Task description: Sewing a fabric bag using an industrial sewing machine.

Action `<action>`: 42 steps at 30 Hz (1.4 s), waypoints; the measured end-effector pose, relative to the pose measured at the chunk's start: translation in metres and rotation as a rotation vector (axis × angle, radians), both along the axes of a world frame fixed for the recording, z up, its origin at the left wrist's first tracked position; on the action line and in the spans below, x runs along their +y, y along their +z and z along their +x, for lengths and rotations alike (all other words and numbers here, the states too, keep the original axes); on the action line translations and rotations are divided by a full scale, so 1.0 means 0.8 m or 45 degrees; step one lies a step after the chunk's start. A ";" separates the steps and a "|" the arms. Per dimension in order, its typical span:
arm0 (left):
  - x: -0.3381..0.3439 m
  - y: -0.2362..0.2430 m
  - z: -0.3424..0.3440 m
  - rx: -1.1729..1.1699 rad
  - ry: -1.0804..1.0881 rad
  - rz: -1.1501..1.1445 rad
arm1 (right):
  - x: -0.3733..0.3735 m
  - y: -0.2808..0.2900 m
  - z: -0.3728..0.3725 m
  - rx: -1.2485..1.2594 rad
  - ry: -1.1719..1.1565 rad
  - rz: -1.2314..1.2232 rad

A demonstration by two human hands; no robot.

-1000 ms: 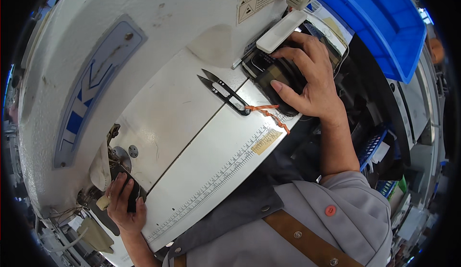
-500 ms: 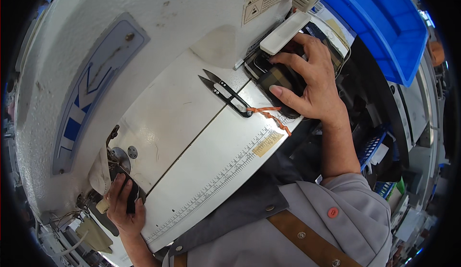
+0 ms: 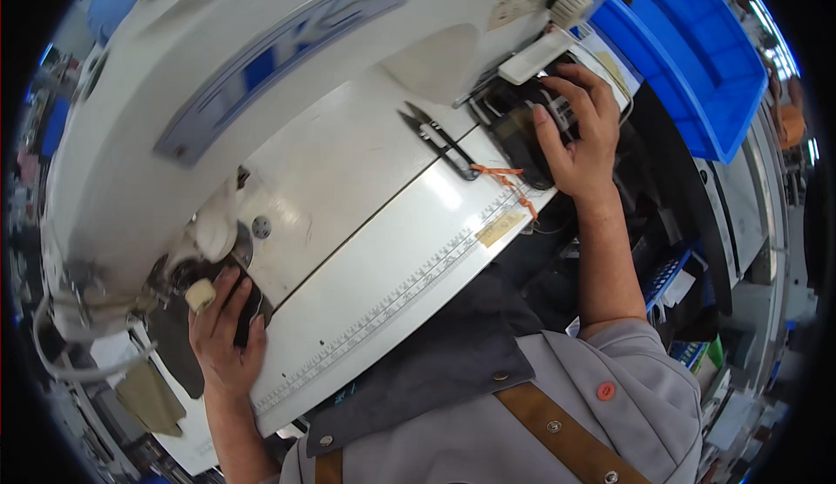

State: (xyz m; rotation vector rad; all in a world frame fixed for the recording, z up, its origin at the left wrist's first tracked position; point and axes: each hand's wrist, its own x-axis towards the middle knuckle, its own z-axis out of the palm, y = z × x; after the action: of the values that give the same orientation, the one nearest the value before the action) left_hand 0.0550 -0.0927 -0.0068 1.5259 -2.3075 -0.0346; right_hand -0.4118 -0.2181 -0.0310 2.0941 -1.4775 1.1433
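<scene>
At the left, my left hand (image 3: pixel 225 331) lies over a dark fabric piece (image 3: pixel 246 310) beside the sewing machine's needle area, fingers on top and thumb at its near edge. The needle itself is hidden. On the right, my right hand (image 3: pixel 585 140) reaches over a pile of dark pieces (image 3: pixel 514 140), thumb and fingers apart and touching the top; blur hides detail there. Between the hands, black thread snips (image 3: pixel 440 142) with an orange cord (image 3: pixel 514 179) tied on lie on the white machine bed (image 3: pixel 348 188).
The white sewing machine arm (image 3: pixel 287 57) spans the far side. A small white tray (image 3: pixel 535 55) overhangs the dark pile. A large blue bin (image 3: pixel 697 66) stands at the far right. A ruler strip (image 3: pixel 383 314) runs along the near edge; olive fabric (image 3: pixel 150 397) lies at lower left.
The view has turned, so the machine appears shifted. My right hand's thumb has moved inward and upward on the dark pile, closer to the other fingers. My left hand stays on its fabric.
</scene>
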 end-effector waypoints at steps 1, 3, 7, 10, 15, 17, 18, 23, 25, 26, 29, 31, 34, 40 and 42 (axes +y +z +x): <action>0.002 -0.001 0.002 -0.010 0.001 -0.004 | 0.001 0.002 0.010 0.026 0.020 -0.045; -0.002 -0.002 0.002 0.012 -0.037 -0.030 | 0.010 0.010 0.033 0.069 0.104 -0.057; -0.014 -0.003 0.000 0.165 -0.144 -0.126 | 0.038 0.044 0.114 -0.155 0.486 0.354; -0.017 -0.010 0.010 0.314 -0.097 -0.190 | 0.039 0.057 0.188 0.199 0.888 0.436; -0.010 -0.015 0.014 0.612 0.063 -0.142 | 0.032 0.057 0.287 0.452 1.393 0.498; -0.008 -0.014 0.013 0.731 0.118 -0.214 | 0.027 0.048 0.308 0.480 1.404 0.448; -0.005 -0.012 0.013 0.729 0.122 -0.215 | 0.022 0.044 0.316 0.476 1.445 0.374; -0.005 -0.015 0.013 0.821 0.186 -0.161 | 0.013 0.021 0.312 0.374 1.529 0.258; -0.006 -0.018 0.014 0.756 0.111 -0.160 | 0.011 0.021 0.306 0.402 1.475 0.247; -0.007 -0.018 0.013 0.693 0.024 -0.162 | 0.010 0.021 0.306 0.395 1.479 0.257; -0.010 -0.011 0.011 0.323 -0.258 -0.252 | 0.002 0.018 0.308 0.391 1.480 0.198; -0.010 -0.014 0.012 0.290 -0.272 -0.230 | 0.000 0.018 0.309 0.370 1.518 0.205; -0.007 -0.013 0.013 0.257 -0.270 -0.195 | -0.001 0.017 0.310 0.376 1.553 0.197; -0.005 -0.007 0.008 0.261 -0.308 -0.152 | -0.002 0.015 0.306 0.266 1.575 0.302; -0.004 -0.010 0.007 0.257 -0.329 -0.107 | -0.001 0.017 0.305 0.256 1.573 0.340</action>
State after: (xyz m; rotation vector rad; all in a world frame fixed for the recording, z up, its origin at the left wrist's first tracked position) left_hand 0.0608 -0.0962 -0.0148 1.1214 -2.2952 -0.1505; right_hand -0.1681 -0.2192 -0.0171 3.2783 -0.0926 0.9843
